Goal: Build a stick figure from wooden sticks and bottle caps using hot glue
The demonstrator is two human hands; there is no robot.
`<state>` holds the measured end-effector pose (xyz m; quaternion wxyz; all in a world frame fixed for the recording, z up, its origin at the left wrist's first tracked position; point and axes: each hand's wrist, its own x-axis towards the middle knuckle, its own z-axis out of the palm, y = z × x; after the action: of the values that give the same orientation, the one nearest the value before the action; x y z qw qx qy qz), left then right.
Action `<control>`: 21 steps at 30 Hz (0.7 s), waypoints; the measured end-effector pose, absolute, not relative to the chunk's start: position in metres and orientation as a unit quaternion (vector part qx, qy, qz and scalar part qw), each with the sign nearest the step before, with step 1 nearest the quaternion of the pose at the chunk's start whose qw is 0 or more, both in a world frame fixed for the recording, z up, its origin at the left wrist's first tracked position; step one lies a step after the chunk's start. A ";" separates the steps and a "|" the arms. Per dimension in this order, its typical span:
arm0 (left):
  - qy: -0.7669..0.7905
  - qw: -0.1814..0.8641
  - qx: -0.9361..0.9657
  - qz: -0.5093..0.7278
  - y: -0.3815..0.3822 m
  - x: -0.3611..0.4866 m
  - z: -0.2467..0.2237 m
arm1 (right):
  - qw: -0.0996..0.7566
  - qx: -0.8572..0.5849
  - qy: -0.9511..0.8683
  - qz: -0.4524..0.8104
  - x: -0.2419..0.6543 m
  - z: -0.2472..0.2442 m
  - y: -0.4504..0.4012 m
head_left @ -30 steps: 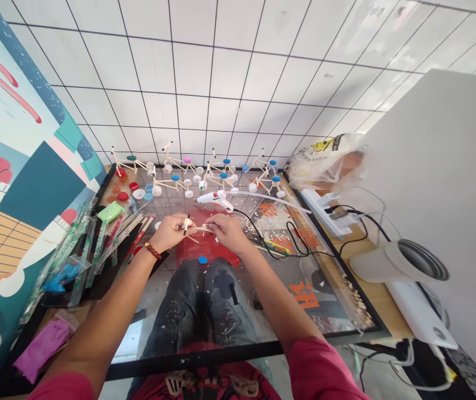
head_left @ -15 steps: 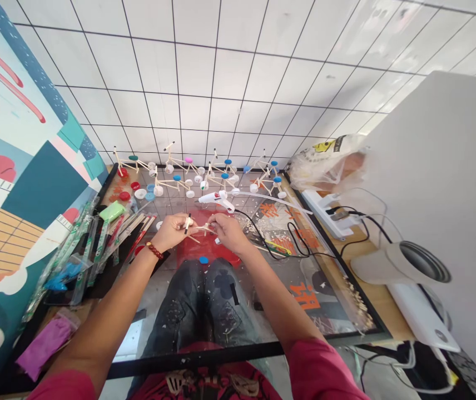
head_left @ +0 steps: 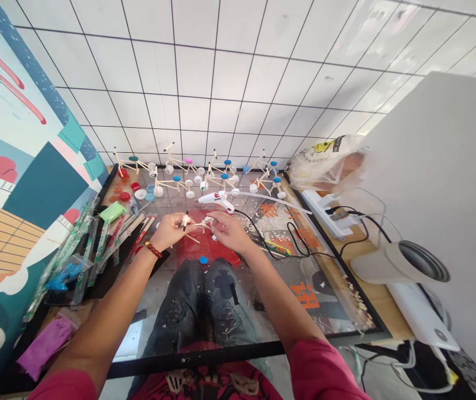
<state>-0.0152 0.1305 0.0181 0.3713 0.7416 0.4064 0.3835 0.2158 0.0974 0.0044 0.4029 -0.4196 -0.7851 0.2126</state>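
Observation:
My left hand [head_left: 170, 230] is closed around one end of a small wooden stick frame [head_left: 197, 224], which has a black-tipped crosspiece [head_left: 186, 221] beside the fingers. At the other end of the frame, my right hand [head_left: 230, 230] pinches a white bottle cap [head_left: 208, 220] against the sticks. Its fingertips partly hide where cap and wood meet. Just beyond both hands, a white hot glue gun [head_left: 216, 198] lies on the glass tabletop. Nearer to me is a loose blue cap [head_left: 203, 260] on the glass.
Several stick-and-cap model bicycles [head_left: 177, 180] stand along the back edge. Loose red caps [head_left: 124, 196] and bundled sticks [head_left: 127, 233] lie at left. A black cord [head_left: 258, 228] runs right to a power strip [head_left: 328, 214], near a grey cylinder [head_left: 400, 261].
A white cap now shows between my right fingers at the frame's end. My right hand has turned slightly, while the left has shifted only a little.

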 end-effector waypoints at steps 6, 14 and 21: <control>0.404 0.374 0.742 0.383 0.131 -0.014 0.017 | 0.396 -0.419 -0.773 0.266 0.212 0.005 0.098; 0.401 0.363 0.744 0.392 0.130 -0.012 0.015 | 0.393 -0.431 -0.761 0.285 0.208 0.008 0.097; 0.404 0.350 0.748 0.393 0.129 -0.010 0.017 | 0.394 -0.448 -0.751 0.285 0.207 0.009 0.098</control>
<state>-0.0100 0.1288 0.0167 0.3505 0.7480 0.4040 0.3929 0.2065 0.0976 0.0093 0.3936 -0.4477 -0.7506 0.2850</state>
